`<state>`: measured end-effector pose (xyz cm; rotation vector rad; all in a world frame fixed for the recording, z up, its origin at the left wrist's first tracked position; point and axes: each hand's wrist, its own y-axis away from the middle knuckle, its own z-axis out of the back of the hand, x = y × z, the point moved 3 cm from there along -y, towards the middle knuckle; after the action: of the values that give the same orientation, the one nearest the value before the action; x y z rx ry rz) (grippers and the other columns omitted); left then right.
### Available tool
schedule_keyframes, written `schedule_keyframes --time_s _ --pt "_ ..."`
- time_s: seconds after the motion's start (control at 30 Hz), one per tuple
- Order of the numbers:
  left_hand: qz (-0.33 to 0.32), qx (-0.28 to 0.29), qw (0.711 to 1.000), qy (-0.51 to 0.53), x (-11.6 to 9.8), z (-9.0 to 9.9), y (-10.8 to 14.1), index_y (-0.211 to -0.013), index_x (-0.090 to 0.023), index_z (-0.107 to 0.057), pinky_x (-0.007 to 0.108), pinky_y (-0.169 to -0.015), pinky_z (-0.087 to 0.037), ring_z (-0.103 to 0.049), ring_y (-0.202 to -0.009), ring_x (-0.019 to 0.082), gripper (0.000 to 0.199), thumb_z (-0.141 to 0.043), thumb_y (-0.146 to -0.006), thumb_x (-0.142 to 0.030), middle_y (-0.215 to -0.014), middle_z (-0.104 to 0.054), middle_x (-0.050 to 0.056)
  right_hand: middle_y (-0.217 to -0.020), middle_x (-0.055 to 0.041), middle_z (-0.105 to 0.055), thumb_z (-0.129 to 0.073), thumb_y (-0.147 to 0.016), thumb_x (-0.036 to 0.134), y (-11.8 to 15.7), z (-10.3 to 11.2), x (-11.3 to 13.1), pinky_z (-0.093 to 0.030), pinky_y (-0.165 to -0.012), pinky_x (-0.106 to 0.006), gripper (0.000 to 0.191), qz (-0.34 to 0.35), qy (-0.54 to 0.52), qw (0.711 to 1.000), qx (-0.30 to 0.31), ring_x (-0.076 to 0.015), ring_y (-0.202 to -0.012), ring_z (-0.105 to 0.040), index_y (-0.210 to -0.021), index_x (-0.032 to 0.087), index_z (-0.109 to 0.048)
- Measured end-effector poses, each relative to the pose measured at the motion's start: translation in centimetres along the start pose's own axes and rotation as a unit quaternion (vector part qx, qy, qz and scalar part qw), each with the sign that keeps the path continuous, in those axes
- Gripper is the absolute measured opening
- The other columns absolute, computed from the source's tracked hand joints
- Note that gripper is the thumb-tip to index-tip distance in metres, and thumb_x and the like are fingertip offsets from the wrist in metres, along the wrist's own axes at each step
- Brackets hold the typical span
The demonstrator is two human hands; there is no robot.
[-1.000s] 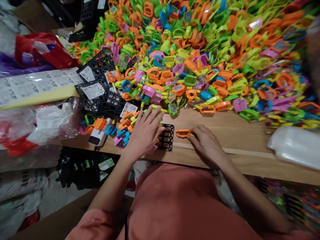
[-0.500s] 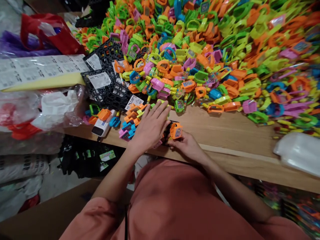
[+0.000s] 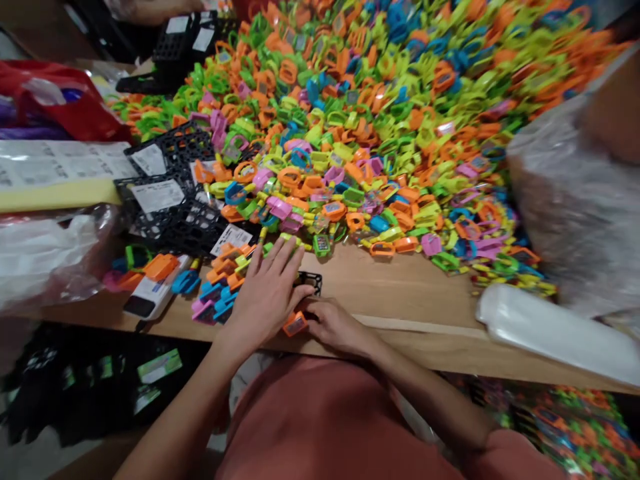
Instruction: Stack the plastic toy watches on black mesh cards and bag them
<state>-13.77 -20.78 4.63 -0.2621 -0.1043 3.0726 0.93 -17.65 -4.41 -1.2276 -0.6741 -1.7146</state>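
My left hand (image 3: 265, 293) lies flat, fingers spread, over a black lattice tray (image 3: 311, 283) near the table's front edge. Rows of small plastic watches, orange, blue and pink (image 3: 215, 300), stick out from under its left side. My right hand (image 3: 333, 323) is closed on an orange toy watch (image 3: 295, 324), just right of my left palm and low at the table edge. Much of the tray is hidden beneath my left hand.
A big heap of colourful toy watches (image 3: 350, 133) covers the table's back. Labelled black trays (image 3: 170, 193) and a white power bank (image 3: 153, 293) lie left. At right are a white plastic packet (image 3: 555, 333) and a clear bag (image 3: 560, 187). Another person's arm (image 3: 155, 10) shows at top left.
The view has shifted, bringing the clear bag and another person's arm into sight. My right hand has lowered the orange watch toward the table edge, beside my left palm.
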Motion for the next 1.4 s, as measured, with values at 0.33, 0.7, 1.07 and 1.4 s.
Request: schedule_keyframes --time_s 0.33,0.7,1.07,1.4 --pt "-0.023 -0.058 0.998 0.016 0.8 -0.8 0.1 -0.150 -0.014 -0.050 0.066 -0.121 -0.033 -0.040 -0.151 0.038 0.058 -0.039 -0.105 -0.049 -0.161 -0.045 0.017 -0.087 -0.0110 -0.073 -0.060 -0.098 0.029 1.0 12.2 -4.0 -0.047 -0.072 -0.033 0.033 -0.239 0.265 0.904 -0.237 -0.0271 -0.081 -0.067 -0.129 0.018 -0.060" --pt "-0.010 -0.034 0.999 0.029 0.4 -0.3 0.1 -0.150 -0.014 -0.050 0.062 -0.125 -0.029 -0.036 -0.154 0.035 0.058 -0.036 -0.107 -0.050 -0.162 -0.044 0.016 -0.095 -0.0094 -0.068 -0.051 -0.100 0.039 7.3 10.0 -4.8 -0.048 -0.082 -0.039 0.023 -0.215 0.259 0.886 -0.318 -0.0272 -0.090 -0.064 -0.097 0.021 -0.066" --pt "0.013 -0.009 0.999 0.051 0.4 0.0 0.2 -0.155 -0.013 -0.042 0.055 -0.130 -0.022 -0.029 -0.157 0.028 0.051 -0.032 -0.110 -0.035 -0.166 -0.038 0.014 -0.085 -0.0006 -0.060 -0.078 -0.081 0.040 2.9 5.4 -2.0 -0.047 -0.069 -0.029 0.028 -0.161 -0.127 0.942 -0.265 -0.0165 -0.076 -0.055 -0.096 0.020 -0.066" --pt "0.017 -0.007 0.998 0.054 0.4 -0.3 0.1 -0.155 -0.015 -0.041 0.053 -0.130 -0.022 -0.029 -0.157 0.026 0.049 -0.031 -0.108 -0.028 -0.165 -0.040 0.013 -0.086 -0.0049 -0.066 -0.051 -0.089 0.010 -1.2 1.0 -1.3 -0.048 -0.079 -0.034 0.016 -0.015 -0.014 0.997 -0.077 -0.0201 -0.082 -0.059 -0.084 0.018 -0.063"
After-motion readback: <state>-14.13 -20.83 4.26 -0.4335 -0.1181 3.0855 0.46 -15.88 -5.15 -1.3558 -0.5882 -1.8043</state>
